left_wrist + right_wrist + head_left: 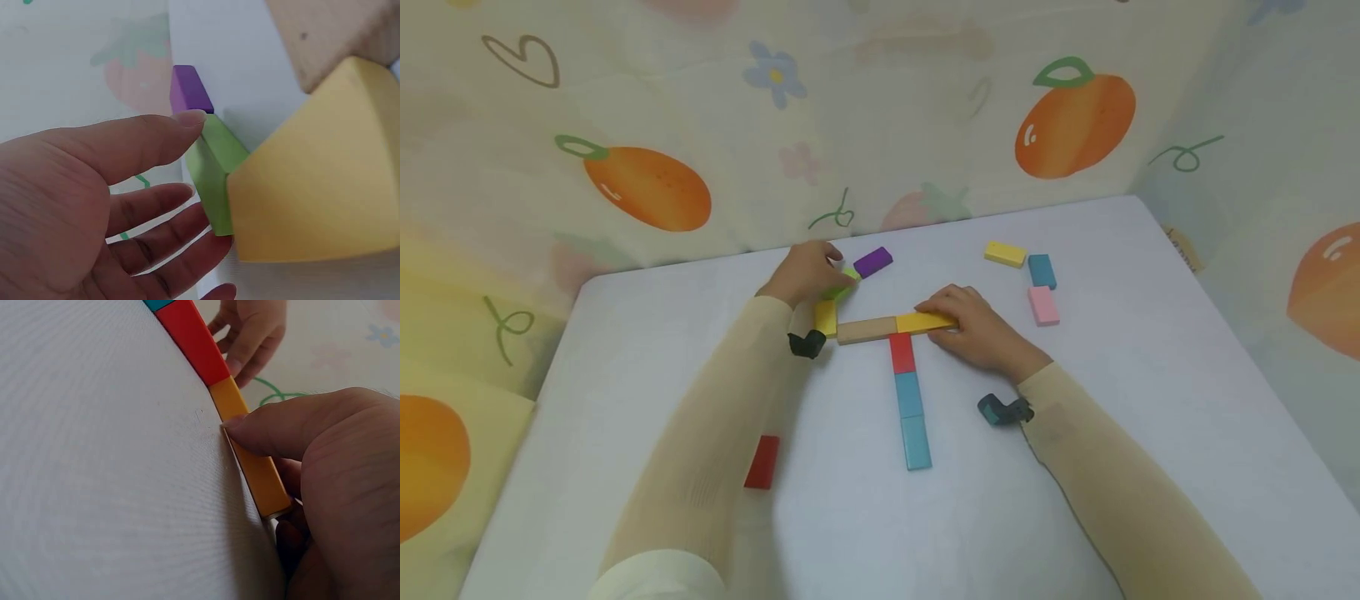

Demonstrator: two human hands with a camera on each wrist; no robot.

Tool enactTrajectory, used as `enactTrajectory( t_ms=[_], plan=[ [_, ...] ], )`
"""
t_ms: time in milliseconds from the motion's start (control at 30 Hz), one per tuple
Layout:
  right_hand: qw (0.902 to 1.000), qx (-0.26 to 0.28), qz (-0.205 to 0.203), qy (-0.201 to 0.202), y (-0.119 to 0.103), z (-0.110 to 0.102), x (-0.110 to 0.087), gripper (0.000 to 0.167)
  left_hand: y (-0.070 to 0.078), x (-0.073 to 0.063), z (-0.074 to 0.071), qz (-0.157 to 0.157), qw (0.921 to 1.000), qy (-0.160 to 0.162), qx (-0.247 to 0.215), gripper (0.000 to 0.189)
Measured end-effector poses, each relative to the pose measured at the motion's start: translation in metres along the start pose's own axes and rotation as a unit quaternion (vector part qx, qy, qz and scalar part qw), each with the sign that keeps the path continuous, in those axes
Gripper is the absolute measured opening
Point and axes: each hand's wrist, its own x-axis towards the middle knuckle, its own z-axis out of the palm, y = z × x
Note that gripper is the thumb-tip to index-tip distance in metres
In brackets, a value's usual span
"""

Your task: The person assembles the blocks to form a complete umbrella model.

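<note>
In the head view my left hand (805, 271) is at a green block (842, 287). Seen from the left wrist, its fingers are fairly straight, with the thumb tip over the green block (215, 169) near the purple block (190, 90) and other fingertips along its side. A yellow block (826, 318) meets the green one and a plain wooden block (867, 330). My right hand (973, 329) pinches an orange-yellow block (917, 322) between thumb and fingers, at the wooden block's right end. In the right wrist view this block (256, 469) lies low on the table, touching a red one (194, 344).
A red block (902, 353) and two blue blocks (913, 442) run toward the front edge. Yellow (1004, 254), blue (1042, 272) and pink (1043, 306) blocks lie at the back right. Another red block (763, 462) sits beside the left sleeve. A patterned cloth (880, 125) hangs behind.
</note>
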Motion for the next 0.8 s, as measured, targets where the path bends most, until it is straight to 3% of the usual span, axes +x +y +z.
enactTrajectory(
  t_ms=[800],
  plan=[
    [0.9999,0.007,0.010,-0.003,-0.0028,-0.0022,-0.0009,0.043,-0.0023,-0.0052,0.0015,-0.017,0.9998,0.008,-0.007,0.057]
  ],
)
